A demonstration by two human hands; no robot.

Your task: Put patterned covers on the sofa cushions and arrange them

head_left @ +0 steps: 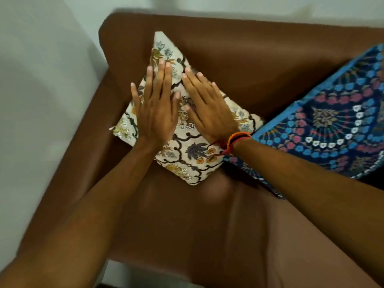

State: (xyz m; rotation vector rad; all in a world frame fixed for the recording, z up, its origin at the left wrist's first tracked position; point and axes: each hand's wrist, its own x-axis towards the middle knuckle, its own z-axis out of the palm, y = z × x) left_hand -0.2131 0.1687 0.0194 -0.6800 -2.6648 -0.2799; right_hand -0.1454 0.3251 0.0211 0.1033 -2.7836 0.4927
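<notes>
Reaching forward and down from the lower left, the left forearm ends in the left hand [154, 113], laid flat, palm down, with fingers straight and slightly spread and the thumb out to the side. It rests on the cream cushion [182, 129], gripping nothing. This cushion wears a cream cover printed with dark scrolling vines and blue, ochre and orange flowers; it stands corner-up like a diamond, leaning against the backrest in the corner of the brown sofa [239, 59], its lower corner on the seat. The right forearm enters from the lower right, a red, orange and black thread bracelet [236, 139] at the wrist. The right hand [209, 113] also lies open and flat on the cream cushion, fingers extended and angled up-left, fingertips close to those of the left hand, clasping nothing. Further right, a blue cushion [332, 123] with a radiating pattern of blue, pink and white lies tilted against the backrest, its near corner just beside the cream cushion.
</notes>
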